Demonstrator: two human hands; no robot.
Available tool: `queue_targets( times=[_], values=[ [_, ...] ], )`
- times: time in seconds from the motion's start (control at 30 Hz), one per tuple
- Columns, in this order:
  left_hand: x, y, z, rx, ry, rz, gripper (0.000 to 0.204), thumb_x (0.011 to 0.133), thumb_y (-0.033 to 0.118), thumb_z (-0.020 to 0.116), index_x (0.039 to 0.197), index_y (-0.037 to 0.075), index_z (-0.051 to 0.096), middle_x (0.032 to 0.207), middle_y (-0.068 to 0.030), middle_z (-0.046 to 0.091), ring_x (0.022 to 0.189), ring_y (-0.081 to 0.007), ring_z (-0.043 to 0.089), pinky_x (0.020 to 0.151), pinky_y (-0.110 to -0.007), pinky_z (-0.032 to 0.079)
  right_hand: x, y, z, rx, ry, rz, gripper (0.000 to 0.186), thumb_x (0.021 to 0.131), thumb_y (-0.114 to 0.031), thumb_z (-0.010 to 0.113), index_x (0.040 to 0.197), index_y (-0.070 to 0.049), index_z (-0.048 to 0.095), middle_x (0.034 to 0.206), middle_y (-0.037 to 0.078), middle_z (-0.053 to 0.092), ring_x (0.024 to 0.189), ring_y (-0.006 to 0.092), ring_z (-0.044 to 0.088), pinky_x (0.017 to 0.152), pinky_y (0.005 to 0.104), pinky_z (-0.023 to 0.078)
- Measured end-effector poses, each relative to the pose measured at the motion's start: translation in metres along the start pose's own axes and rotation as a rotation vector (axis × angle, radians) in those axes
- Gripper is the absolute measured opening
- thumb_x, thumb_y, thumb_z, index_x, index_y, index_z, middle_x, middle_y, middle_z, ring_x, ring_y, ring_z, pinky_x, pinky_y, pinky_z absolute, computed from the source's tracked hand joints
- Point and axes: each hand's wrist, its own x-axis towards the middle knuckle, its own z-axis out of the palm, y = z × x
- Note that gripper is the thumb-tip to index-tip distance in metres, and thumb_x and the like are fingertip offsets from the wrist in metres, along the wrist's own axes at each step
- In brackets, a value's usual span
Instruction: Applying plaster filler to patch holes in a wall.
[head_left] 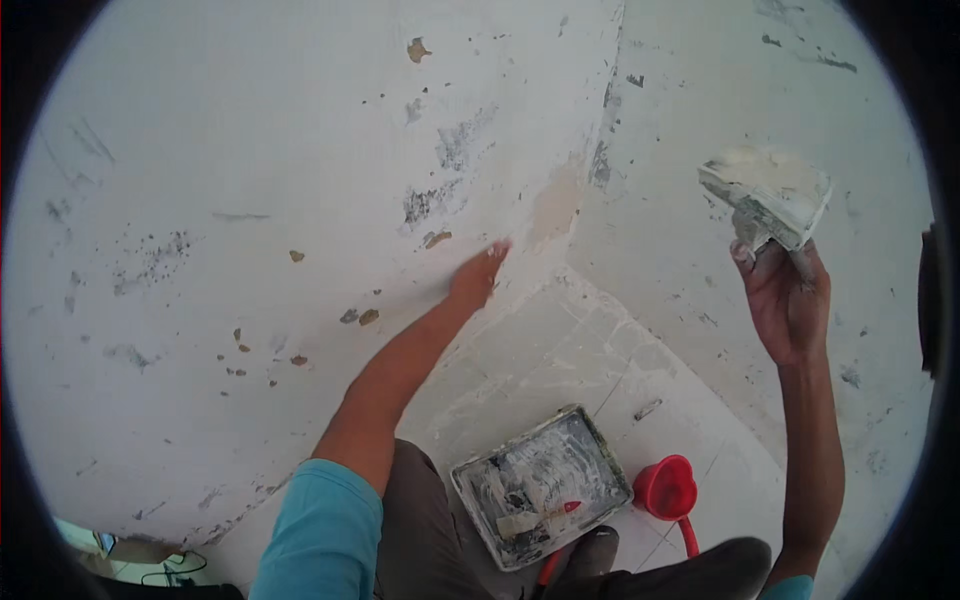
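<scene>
My right hand [790,300] is raised at the right, its fingers closed around the handle of a plastering trowel [790,205]. Pale putty [765,170] lies on the trowel's flat blade and is smeared along its edges. My left hand [482,275] reaches to the left wall [330,180] close to the corner, its fingertips at the wall surface. Motion blurs those fingers, so whether they are open or closed, or hold anything small, cannot be told. Just beyond them is a beige patch [556,200] beside the corner line.
On the tiled floor [530,345] in front of me sits a putty-smeared tray [465,500]. A red dipper [667,488] stands right of it. Chips and dark marks dot both walls. My bent legs [425,520] frame the tray. A dark cable [180,572] shows at lower left.
</scene>
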Motion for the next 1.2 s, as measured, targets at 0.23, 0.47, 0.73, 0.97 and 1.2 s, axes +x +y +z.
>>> queue_targets(
  times=[0.23, 0.47, 0.73, 0.97, 1.2],
  values=[
    [0.067, -0.020, -0.075, 0.045, 0.078, -0.030, 0.093, 0.091, 0.051, 0.050, 0.157, -0.005, 0.015, 0.167, -0.0145, 0.014, 0.154, -0.0307, 0.012, 0.126, -0.043, 0.006, -0.011, 0.066, 0.008, 0.046, 0.118, -0.005, 0.050, 0.099, -0.030, 0.046, 0.141, -0.003, 0.043, 0.140, 0.016, 0.054, 0.124, 0.0301, 0.057, 0.099, 0.0453, 0.052],
    [0.030, 0.000, 0.018, 0.110, -0.169, 0.366, 0.073, 0.098, 0.030, 0.041, 0.154, -0.010, 0.018, 0.165, -0.0188, 0.016, 0.153, -0.0316, 0.015, 0.126, -0.042, 0.008, -0.061, 0.157, 0.004, 0.285, 0.255, 0.032, 0.050, 0.100, -0.035, 0.045, 0.141, -0.006, 0.047, 0.135, 0.013, 0.058, 0.115, 0.0299, 0.062, 0.094, 0.0463, 0.054],
    [0.039, -0.008, -0.008, -0.135, -0.219, 0.370, 0.070, 0.096, 0.037, 0.050, 0.150, -0.005, 0.036, 0.163, -0.0191, 0.024, 0.153, -0.0321, 0.017, 0.126, -0.044, 0.008, -0.105, 0.190, -0.057, 0.377, 0.347, -0.033, 0.055, 0.096, -0.035, 0.058, 0.140, -0.003, 0.050, 0.134, 0.014, 0.061, 0.119, 0.0326, 0.062, 0.100, 0.0479, 0.053],
    [-0.030, 0.019, -0.063, -1.093, -0.708, 0.397, 0.062, 0.092, 0.051, 0.063, 0.136, 0.008, 0.059, 0.150, -0.0137, 0.048, 0.141, -0.0355, 0.041, 0.116, -0.049, 0.035, -0.131, 0.211, -0.097, 0.421, 0.267, 0.093, 0.056, 0.090, -0.004, 0.061, 0.143, -0.001, 0.044, 0.141, 0.015, 0.055, 0.130, 0.0317, 0.054, 0.111, 0.0506, 0.043],
    [-0.040, 0.035, -0.270, -2.384, -0.382, -0.313, 0.057, 0.086, 0.013, 0.080, 0.136, 0.000, 0.055, 0.128, -0.0108, 0.064, 0.115, -0.0150, 0.061, 0.097, -0.033, 0.052, -0.103, 0.226, -0.041, 0.297, 0.324, 0.013, 0.052, 0.092, 0.000, 0.058, 0.141, -0.001, 0.043, 0.140, 0.012, 0.053, 0.131, 0.0275, 0.051, 0.110, 0.0472, 0.042]
  ],
)
